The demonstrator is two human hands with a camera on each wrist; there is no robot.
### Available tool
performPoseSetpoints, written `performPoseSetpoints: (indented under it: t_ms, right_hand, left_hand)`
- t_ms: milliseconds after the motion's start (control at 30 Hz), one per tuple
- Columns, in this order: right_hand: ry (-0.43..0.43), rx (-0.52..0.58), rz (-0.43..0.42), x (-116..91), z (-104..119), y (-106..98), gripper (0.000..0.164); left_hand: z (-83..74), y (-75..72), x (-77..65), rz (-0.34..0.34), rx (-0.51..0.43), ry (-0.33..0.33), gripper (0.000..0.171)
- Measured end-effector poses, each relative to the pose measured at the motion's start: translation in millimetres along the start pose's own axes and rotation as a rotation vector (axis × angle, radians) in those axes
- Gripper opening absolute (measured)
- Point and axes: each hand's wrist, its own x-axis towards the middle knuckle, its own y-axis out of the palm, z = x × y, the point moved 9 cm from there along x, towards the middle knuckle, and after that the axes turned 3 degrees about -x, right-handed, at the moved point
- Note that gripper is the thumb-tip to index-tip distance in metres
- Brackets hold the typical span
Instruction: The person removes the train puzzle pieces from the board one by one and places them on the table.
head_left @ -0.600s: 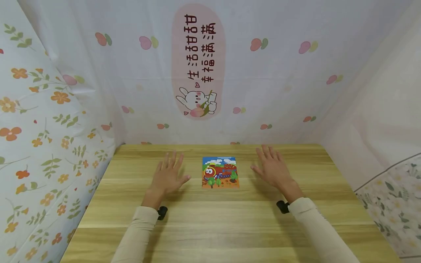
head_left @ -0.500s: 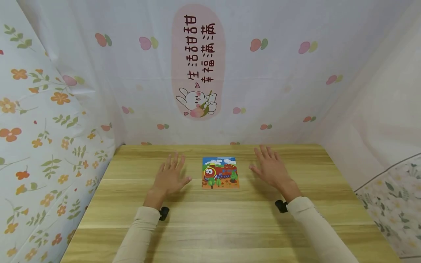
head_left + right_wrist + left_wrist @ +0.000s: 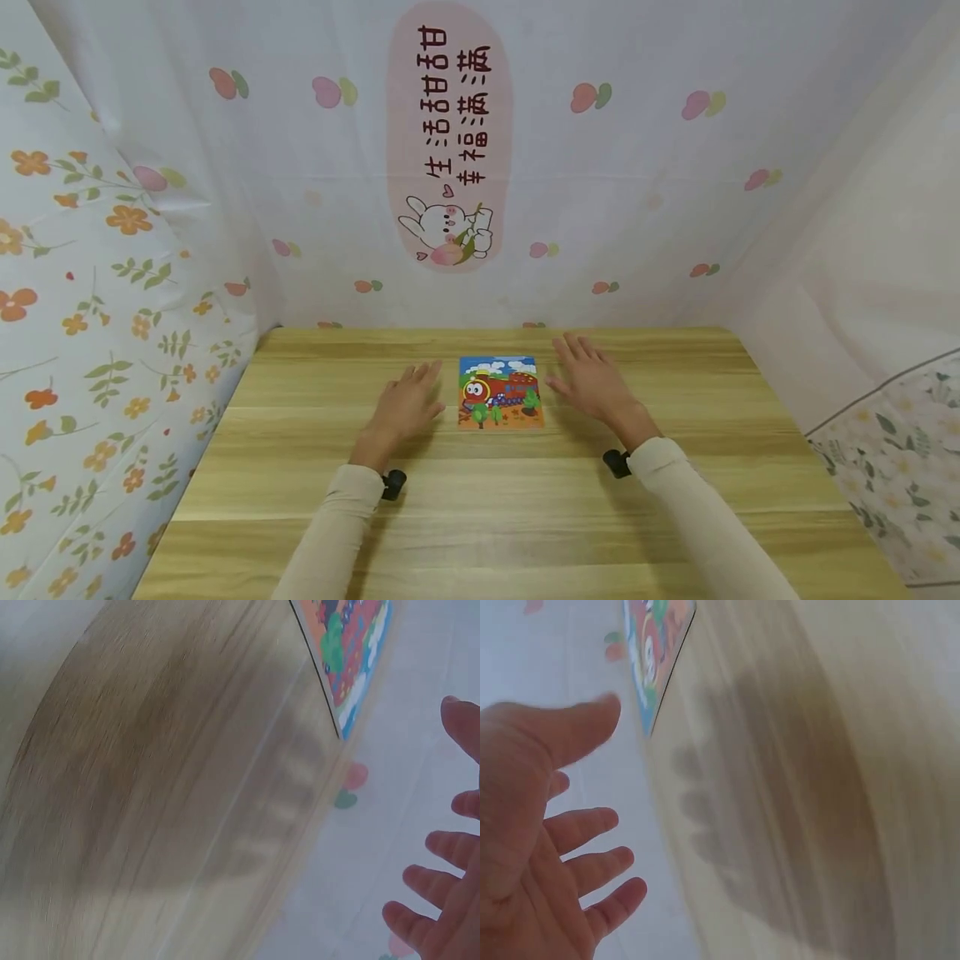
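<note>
A square picture puzzle board (image 3: 501,393) with a red cartoon train lies flat on the table, between the two hands. Left of it is my left hand (image 3: 405,408), fingers spread loosely and a small gap short of the board's edge. My right hand (image 3: 595,385) hovers on the other side, also apart from the board, its fingers extended. In the left wrist view, the board's corner (image 3: 654,667) shows beyond the thumb. The right wrist view has another corner of the board (image 3: 346,667) at the top. Neither hand holds anything.
The wooden table (image 3: 480,517) ends at the back against a white curtain (image 3: 637,192) with fruit prints and writing. A flowered curtain (image 3: 97,333) hangs at the left and a pale one (image 3: 870,275) at the right. A small black device (image 3: 393,484) sits on the left wrist.
Both hands have moved inward toward the board, the left going right and the right going left. The head view has shifted slightly. The board stays on the table.
</note>
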Motion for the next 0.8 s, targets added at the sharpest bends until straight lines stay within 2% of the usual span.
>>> performPoseSetpoints:
  t_ms: [200,333,467,600,800]
  right_hand:
    - [-0.041,0.072,0.023,13,15,12,0.073]
    - [-0.087,0.132,0.044,22,29,19,0.069]
    - [-0.116,0.179,0.067,28,41,23,0.06]
    - [-0.147,0.244,0.102,35,48,29,0.051]
    - [-0.177,0.403,0.12,41,51,41,0.043]
  left_hand:
    - [-10.2,13.8,9.3,-0.03,0.011,0.009,0.06]
    - [-15.8,21.4,13.1,-0.022,0.021,0.015,0.055]
    - [-19.5,32.0,16.6,0.024,0.02,0.029,0.062]
    - [-20.0,45.4,20.0,0.075,-0.006,0.009,0.07]
    - [-27.7,60.9,24.5,0.101,-0.019,-0.006,0.074]
